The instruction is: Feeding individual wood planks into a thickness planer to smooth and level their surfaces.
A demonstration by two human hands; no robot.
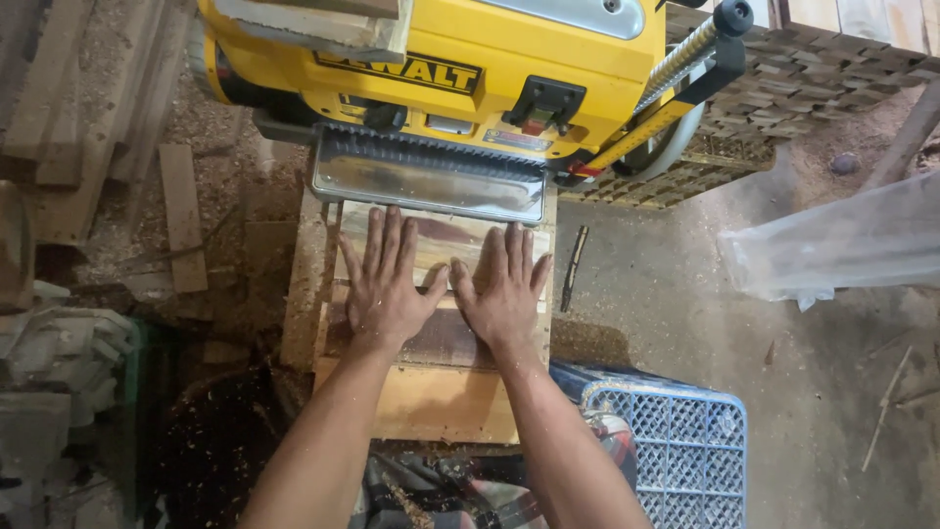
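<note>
A flat glued wooden panel (pixel 441 377) with light and dark strips lies in front of a yellow thickness planer (pixel 441 59), its far end at the planer's steel infeed table (pixel 431 181). My left hand (pixel 384 284) and my right hand (pixel 504 289) both rest flat on the panel, palms down, fingers spread and pointing at the machine. The thumbs almost touch. Neither hand grips anything.
A blue plastic crate (pixel 676 441) stands at the lower right. Stacked planks (pixel 69 108) and loose boards lie left. A clear plastic bag (pixel 842 245) is at the right, a slatted wooden grid (pixel 813 78) behind the planer. Sawdust covers the floor.
</note>
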